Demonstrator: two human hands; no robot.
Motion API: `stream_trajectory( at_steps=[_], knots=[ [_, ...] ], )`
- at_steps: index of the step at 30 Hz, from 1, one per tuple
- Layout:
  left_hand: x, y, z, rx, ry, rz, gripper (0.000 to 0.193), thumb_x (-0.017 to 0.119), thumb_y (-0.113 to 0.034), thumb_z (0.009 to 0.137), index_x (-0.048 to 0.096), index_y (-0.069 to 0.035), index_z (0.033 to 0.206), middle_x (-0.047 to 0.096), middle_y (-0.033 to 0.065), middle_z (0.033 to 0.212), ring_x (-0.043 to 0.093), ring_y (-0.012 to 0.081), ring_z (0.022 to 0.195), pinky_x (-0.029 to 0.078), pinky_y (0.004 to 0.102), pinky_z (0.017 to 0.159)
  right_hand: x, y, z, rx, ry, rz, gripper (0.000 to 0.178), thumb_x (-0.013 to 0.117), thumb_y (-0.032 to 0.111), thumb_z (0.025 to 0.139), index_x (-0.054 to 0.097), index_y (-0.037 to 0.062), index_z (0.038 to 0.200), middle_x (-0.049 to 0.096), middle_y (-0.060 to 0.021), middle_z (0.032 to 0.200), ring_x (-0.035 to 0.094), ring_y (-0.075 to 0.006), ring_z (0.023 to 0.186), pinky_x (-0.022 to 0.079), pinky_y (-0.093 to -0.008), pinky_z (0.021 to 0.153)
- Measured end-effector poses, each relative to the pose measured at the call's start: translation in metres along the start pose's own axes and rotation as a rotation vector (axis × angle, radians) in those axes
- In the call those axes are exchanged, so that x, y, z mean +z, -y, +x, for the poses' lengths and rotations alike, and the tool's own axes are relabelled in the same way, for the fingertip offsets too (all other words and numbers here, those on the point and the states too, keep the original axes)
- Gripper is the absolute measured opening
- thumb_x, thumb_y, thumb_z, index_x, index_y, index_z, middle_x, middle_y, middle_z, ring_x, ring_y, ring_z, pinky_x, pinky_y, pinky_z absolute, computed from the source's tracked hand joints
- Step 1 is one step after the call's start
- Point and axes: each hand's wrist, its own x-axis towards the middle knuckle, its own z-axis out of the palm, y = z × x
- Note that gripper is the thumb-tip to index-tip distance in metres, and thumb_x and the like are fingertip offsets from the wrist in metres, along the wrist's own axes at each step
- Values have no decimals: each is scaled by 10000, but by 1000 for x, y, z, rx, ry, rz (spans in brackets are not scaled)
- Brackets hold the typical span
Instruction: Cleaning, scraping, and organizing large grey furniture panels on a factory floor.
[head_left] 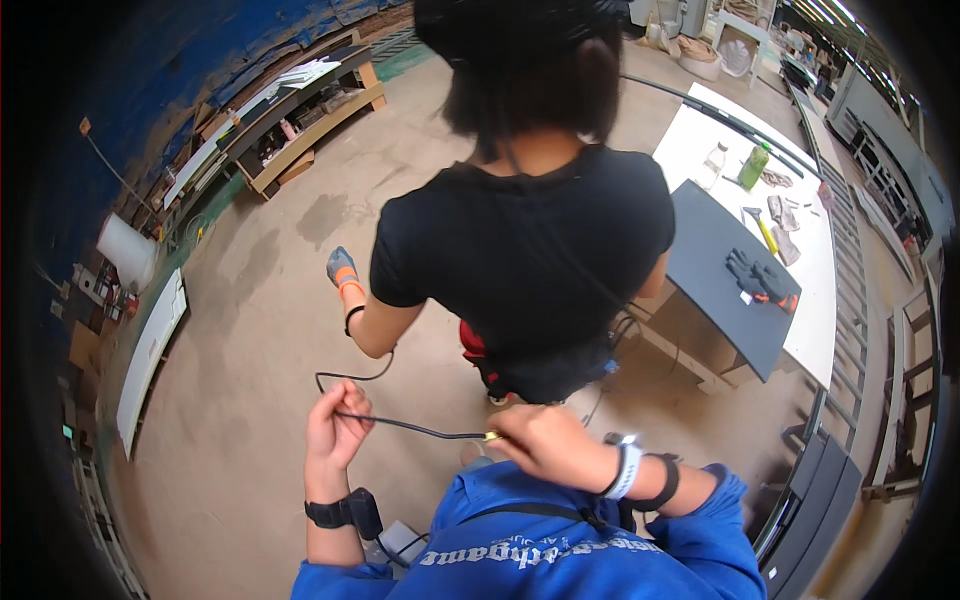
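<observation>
A thin black cable (425, 431) stretches between my two hands in front of my waist. My left hand (336, 422) is closed around it, and a loop rises from there toward the other person's forearm. My right hand (545, 440) pinches its other end, where a small yellow piece (492, 436) shows at the fingertips. Just ahead stands a person in a black T-shirt (530, 240), back turned to me. That person's left hand wears a grey and orange glove (342, 265); their right hand is hidden.
On the right, a white table (815, 300) bears a dark grey panel (715, 270), gloves (762, 282), a yellow-handled hammer (765, 235) and a green bottle (754, 166). A loaded workbench (270, 175) stands far left. A white panel (150, 360) is at the left.
</observation>
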Motion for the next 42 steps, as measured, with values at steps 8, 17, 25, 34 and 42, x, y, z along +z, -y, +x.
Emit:
stream_trajectory(
  at_steps=[8,17,25,34,42],
  knots=[
    [63,-57,24,-724,628,1004,386,574,-138,906,518,21,1254,606,174,1182,595,264,1092,468,368,938,-84,11,-33,142,31,24,174,665,163,837,609,37,943,616,-120,778,606,-308,694,478,-371,624],
    [162,11,105,-225,630,1296,292,580,-89,894,547,59,1143,648,104,977,631,169,908,487,300,866,-100,82,-75,218,-753,-626,288,771,33,686,626,10,933,653,-118,813,637,-265,710,503,-323,612],
    [166,-39,96,-663,785,607,590,499,-485,921,590,86,1037,643,158,695,661,253,625,540,325,640,-116,112,-20,-86,-755,-495,235,750,102,750,619,18,926,594,-78,724,566,-192,605,449,-283,537],
    [139,-132,64,-224,618,1082,334,566,-252,923,630,73,886,621,129,638,631,206,528,539,319,536,-78,95,16,-25,-368,-5,141,607,130,856,576,-7,866,571,-144,666,590,-304,608,464,-368,559],
    [168,-183,27,-197,438,1399,244,619,-136,826,634,100,888,610,116,580,619,165,488,495,244,455,35,86,32,12,-368,359,155,643,114,851,605,-11,935,619,-109,720,612,-198,623,482,-291,557]
  ],
)
